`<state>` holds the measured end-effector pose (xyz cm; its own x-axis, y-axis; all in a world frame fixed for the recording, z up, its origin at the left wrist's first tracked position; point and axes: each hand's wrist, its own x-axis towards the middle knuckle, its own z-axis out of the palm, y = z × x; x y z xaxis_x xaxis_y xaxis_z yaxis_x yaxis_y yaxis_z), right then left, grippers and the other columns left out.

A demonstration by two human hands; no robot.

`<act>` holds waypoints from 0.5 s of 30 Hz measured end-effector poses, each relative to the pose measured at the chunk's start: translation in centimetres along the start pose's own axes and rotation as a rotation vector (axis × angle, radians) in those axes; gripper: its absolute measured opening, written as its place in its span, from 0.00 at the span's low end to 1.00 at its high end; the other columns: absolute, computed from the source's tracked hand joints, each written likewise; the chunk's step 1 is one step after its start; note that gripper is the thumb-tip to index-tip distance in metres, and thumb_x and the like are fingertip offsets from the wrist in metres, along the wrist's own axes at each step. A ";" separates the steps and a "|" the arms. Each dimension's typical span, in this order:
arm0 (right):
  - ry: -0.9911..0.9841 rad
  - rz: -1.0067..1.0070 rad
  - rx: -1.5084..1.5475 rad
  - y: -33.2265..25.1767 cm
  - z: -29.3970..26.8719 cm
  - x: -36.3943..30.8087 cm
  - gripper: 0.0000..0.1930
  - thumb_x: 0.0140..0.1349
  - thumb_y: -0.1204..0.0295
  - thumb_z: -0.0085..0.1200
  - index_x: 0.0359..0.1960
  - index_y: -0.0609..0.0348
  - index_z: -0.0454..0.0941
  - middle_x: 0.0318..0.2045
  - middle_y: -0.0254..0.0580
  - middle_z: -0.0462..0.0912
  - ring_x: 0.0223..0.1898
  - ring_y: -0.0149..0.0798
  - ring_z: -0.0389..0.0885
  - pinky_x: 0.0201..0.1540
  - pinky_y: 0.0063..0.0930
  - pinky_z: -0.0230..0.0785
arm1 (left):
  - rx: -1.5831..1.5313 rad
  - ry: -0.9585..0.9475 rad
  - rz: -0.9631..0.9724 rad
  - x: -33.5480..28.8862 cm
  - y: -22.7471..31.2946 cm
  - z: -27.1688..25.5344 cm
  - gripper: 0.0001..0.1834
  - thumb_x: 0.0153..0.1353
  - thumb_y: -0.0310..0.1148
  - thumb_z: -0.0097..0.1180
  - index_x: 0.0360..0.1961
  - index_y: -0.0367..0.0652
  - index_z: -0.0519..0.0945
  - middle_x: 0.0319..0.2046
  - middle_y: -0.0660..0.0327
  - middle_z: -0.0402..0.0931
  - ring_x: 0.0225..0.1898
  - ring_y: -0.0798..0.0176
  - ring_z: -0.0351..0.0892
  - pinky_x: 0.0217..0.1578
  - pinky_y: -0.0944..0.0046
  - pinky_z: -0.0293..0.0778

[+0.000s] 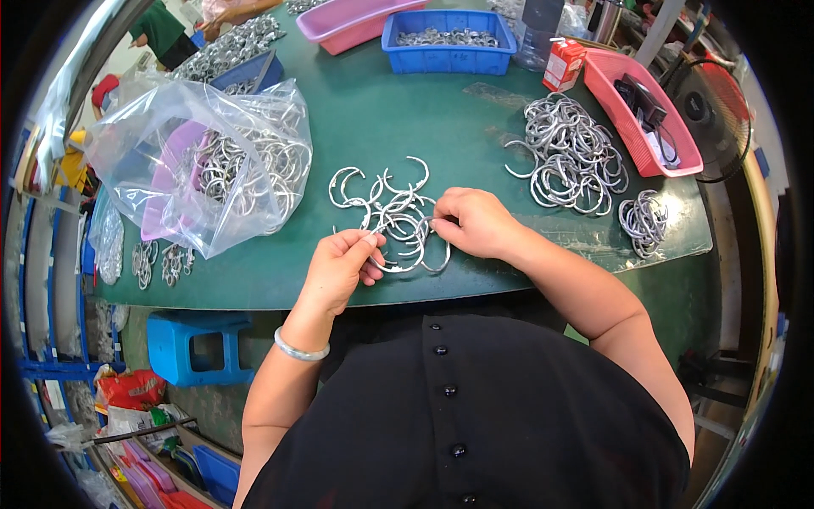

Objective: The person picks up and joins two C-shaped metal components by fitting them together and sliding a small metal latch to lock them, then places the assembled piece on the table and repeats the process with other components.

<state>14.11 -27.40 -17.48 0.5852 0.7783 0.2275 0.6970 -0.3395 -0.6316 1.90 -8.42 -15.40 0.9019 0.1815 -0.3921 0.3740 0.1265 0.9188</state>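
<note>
Several open silver metal rings (397, 205) lie in a loose heap on the green table, close in front of me. My left hand (336, 265) is at the heap's near left side, thumb and fingers pinched on a metal ring. From the right, my right hand (476, 222) reaches in with its thumb and forefinger closed on another metal ring (447, 254) at the heap's edge. A larger tangled pile of similar rings (572, 157) sits beyond my right forearm, and a small bunch (643, 222) lies near the table's right corner.
On the left, a clear plastic bag (292, 153) holds more rings beside a purple basket (181, 157). A blue bin (449, 61) and pink tray (339, 25) stand at the back. A pink basket (623, 114), red carton (563, 65) and fan (708, 110) are far right.
</note>
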 end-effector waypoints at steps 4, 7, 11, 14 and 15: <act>0.007 0.037 -0.023 0.0 -0.5 0.0 0.08 0.48 0.68 0.50 0.20 0.60 0.73 0.23 0.43 0.74 0.28 0.47 0.73 0.31 0.37 0.65 | -0.010 0.028 0.056 -0.2 0.1 0.0 0.10 0.59 0.32 0.46 0.33 0.37 0.75 0.20 0.65 0.73 0.18 0.73 0.70 0.19 0.76 0.65; -0.016 0.034 -0.146 0.3 -0.9 -0.2 0.08 0.48 0.68 0.51 0.21 0.59 0.73 0.23 0.44 0.74 0.28 0.47 0.74 0.31 0.37 0.65 | -0.016 0.070 0.111 -0.4 0.5 -0.6 0.09 0.59 0.32 0.46 0.34 0.37 0.75 0.21 0.64 0.73 0.20 0.72 0.71 0.21 0.75 0.66; 0.065 0.043 -0.133 -0.5 -1.3 -0.3 0.07 0.49 0.71 0.54 0.25 0.62 0.74 0.24 0.42 0.74 0.27 0.42 0.73 0.31 0.30 0.65 | -0.174 0.118 0.209 -1.4 1.2 -0.7 0.09 0.59 0.32 0.46 0.35 0.38 0.74 0.23 0.61 0.74 0.23 0.68 0.72 0.26 0.71 0.69; 0.055 0.061 0.231 -1.9 -2.0 0.0 0.07 0.52 0.71 0.53 0.29 0.62 0.75 0.26 0.38 0.75 0.28 0.35 0.74 0.32 0.25 0.65 | -0.210 0.118 0.289 -2.0 1.6 0.0 0.09 0.60 0.31 0.46 0.36 0.37 0.74 0.24 0.60 0.74 0.23 0.68 0.73 0.26 0.70 0.69; -0.004 0.096 0.541 -2.4 -2.1 0.2 0.07 0.54 0.71 0.52 0.31 0.63 0.76 0.27 0.37 0.76 0.29 0.31 0.74 0.33 0.23 0.65 | -0.189 0.113 0.333 -2.3 1.7 0.2 0.10 0.60 0.31 0.46 0.37 0.36 0.74 0.25 0.60 0.74 0.24 0.67 0.73 0.26 0.70 0.69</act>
<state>13.41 -27.60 -14.34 0.6335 0.7595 0.1480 0.3277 -0.0901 -0.9405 0.50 -8.85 -12.88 0.9335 0.3479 -0.0865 0.0093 0.2176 0.9760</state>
